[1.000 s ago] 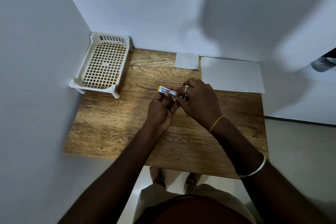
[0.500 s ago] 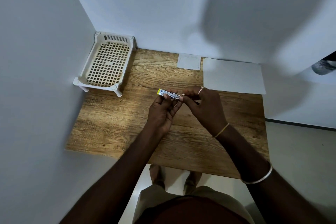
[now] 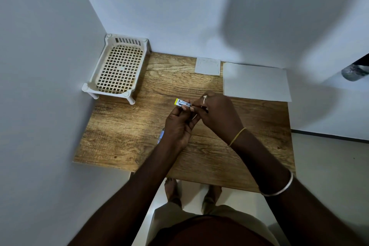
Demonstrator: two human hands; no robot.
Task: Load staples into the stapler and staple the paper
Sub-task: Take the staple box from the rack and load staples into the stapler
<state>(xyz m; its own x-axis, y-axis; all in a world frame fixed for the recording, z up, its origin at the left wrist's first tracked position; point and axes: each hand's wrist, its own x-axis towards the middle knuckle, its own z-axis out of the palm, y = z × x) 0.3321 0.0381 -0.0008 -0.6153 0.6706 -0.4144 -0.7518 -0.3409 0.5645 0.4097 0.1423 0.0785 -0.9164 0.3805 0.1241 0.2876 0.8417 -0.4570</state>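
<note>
One view only, worn on my head. It looks steeply down and forward, wide-angle, over my arms onto the wooden worktop [image 3: 123, 132], set in a wall corner; my feet show below.

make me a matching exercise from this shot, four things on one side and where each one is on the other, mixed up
Things:
1. stapler
2. basket
3. large paper sheet
4. small paper square

Places:
A. far left corner of the table, against both walls
B. flat at the far right of the table
C. held above the table between the left hand and right hand
D. flat at the table's far edge, just left of the large sheet

Pairs: 1-C, 2-A, 3-B, 4-D
</note>
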